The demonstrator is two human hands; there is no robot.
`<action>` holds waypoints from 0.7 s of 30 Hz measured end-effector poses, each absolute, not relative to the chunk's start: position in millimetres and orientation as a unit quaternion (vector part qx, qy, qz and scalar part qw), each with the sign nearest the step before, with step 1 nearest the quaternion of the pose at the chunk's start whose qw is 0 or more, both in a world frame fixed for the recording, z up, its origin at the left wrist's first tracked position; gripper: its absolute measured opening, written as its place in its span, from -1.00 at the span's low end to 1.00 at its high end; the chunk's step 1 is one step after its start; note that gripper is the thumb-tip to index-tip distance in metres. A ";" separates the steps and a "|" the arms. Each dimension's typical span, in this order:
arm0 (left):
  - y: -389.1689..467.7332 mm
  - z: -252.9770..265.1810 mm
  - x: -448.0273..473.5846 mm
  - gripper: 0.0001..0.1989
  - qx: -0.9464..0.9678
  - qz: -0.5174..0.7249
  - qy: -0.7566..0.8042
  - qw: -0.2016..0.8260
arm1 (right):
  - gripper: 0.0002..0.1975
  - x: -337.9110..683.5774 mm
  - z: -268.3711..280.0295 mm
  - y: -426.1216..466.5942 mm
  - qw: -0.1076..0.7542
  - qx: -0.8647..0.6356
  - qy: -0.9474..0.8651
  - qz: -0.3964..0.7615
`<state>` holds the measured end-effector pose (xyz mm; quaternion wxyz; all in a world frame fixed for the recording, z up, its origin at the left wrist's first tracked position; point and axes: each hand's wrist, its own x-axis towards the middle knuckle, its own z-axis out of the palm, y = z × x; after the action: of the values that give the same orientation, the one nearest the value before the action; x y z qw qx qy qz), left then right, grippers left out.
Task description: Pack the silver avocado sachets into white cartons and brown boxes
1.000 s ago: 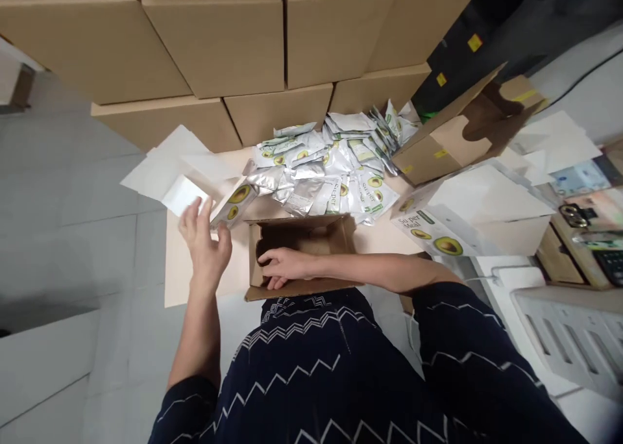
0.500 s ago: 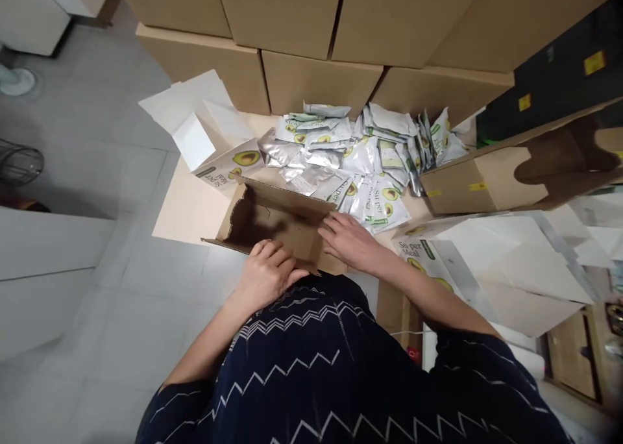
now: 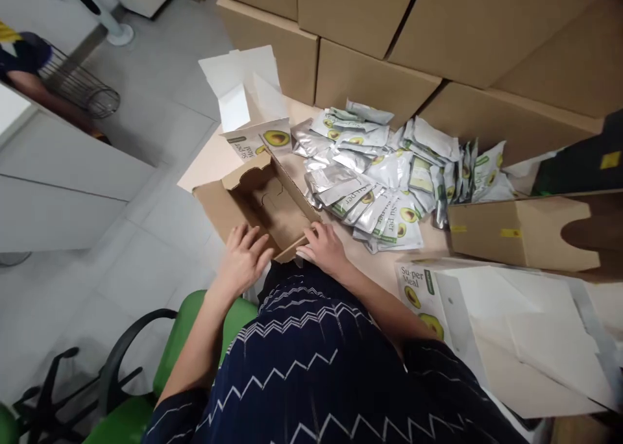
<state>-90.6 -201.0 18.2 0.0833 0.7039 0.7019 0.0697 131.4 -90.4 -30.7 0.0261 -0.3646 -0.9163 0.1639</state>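
Note:
A brown cardboard box [image 3: 277, 217] with its top open and nothing inside sits at the table's near edge, tilted against my body. My left hand [image 3: 246, 259] curls its fingers over the near side wall, by a raised flap on the left. At the right end, my right hand [image 3: 324, 246] grips the wall near the corner, thumb on the near side. Just beyond the box lies a heap of silver-white sachets [image 3: 384, 210] printed with avocados. A white printed carton [image 3: 263, 139] stands open behind the box's left end.
Large closed cartons [image 3: 374, 80] are stacked along the back. To the right stand another brown box [image 3: 487, 233] and an open white carton [image 3: 423, 295]. A green chair [image 3: 195, 327] is behind me on the left. Another person's arm [image 3: 48, 100] shows at far left.
My view has swung left, bringing the green chair and another person's arm into sight. The brown box has turned at an angle, its left flap swung outward, and my hands have shifted along its walls.

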 end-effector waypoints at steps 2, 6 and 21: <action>-198.6 13.1 -71.6 -0.47 0.721 0.041 0.686 0.083 | -0.56 127.1 -9.3 -97.6 -0.012 -0.358 -0.922 0.147; -193.3 -3.4 -47.3 -0.73 0.720 0.000 0.688 0.091 | -0.55 121.6 39.8 -112.2 -0.007 -0.268 -0.946 0.183; -209.8 -14.0 -53.3 -0.78 0.710 0.026 0.697 0.098 | -0.30 127.8 -33.9 -45.2 0.026 -0.249 -0.888 0.385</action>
<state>-53.3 -209.8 -14.0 0.0981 0.7100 0.6969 0.0256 127.8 -45.2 -33.9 0.0261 -0.2490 -0.8881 0.3855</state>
